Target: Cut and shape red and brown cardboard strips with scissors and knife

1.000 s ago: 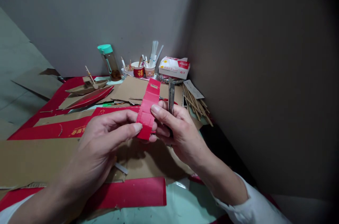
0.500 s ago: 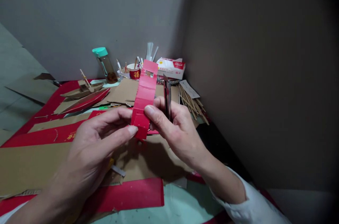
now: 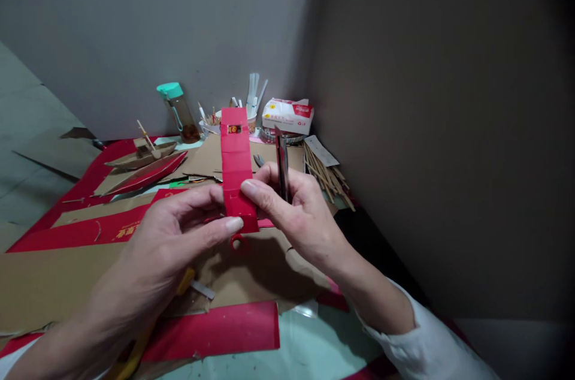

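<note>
A creased red cardboard strip [image 3: 236, 158] stands upright before me, with a small rectangular window cut near its top. My left hand [image 3: 173, 242] pinches its lower end, thumb in front and fingers behind. Higher up, the thumb of my right hand [image 3: 300, 212] presses the strip's right edge. That same hand also carries a slim dark metal blade [image 3: 281, 161], pointing upward between its fingers. Just below the strip is a small red ring [image 3: 238, 243]; whether it is joined to the strip I cannot tell.
Cardboard sheets [image 3: 58, 275] cover the table. A yellow-handled cutter [image 3: 184, 283] lies under my left hand. Two cardboard boats [image 3: 148, 173], a bottle [image 3: 179, 113], a tissue pack [image 3: 287, 116] and wooden sticks [image 3: 330, 179] are farther back. A wall [image 3: 426, 128] rises at the right.
The strip's top has swung left, so the strip now leans slightly left instead of right. Both hands keep hold of it, and the red ring below shows more clearly.
</note>
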The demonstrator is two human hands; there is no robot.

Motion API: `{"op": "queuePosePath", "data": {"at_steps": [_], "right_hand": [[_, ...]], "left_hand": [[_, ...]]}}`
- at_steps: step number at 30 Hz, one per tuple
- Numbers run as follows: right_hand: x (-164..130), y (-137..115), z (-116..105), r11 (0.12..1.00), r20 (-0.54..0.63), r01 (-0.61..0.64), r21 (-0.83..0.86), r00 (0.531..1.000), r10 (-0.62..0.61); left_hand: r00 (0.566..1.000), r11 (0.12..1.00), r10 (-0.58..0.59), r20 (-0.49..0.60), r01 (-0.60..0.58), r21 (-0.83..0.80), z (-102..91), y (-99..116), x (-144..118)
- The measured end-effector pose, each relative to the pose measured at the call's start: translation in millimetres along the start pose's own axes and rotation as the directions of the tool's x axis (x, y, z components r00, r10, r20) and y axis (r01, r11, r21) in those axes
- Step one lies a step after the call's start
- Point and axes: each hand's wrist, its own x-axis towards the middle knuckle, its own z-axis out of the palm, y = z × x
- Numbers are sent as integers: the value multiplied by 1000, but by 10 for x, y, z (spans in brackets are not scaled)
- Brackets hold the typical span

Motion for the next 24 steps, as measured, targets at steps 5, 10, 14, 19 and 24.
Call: {"op": "queuePosePath", "data": {"at_steps": [5, 10, 14, 19, 24], "right_hand": [[9, 34, -29, 993, 25, 16, -120, 1000, -13], [-61, -23, -20, 963, 14, 3, -271, 1000, 1], [-157, -72, 34, 889, 22, 72, -451, 997, -69], [-276, -1, 150, 810, 94, 112, -575, 993, -71], [-308, 39, 226, 616, 156, 219, -757, 975, -156]], "left_hand": [[999, 1000, -10, -51, 9, -24, -21, 32, 27], [979, 1000, 6, -205, -6, 2, 38, 90, 49], [921, 991, 127, -367, -132, 13, 41, 110, 50], [846, 976, 200, -494, -214, 30, 42, 121, 25], [824, 970, 226, -520, -237, 46, 50, 137, -33]]}}
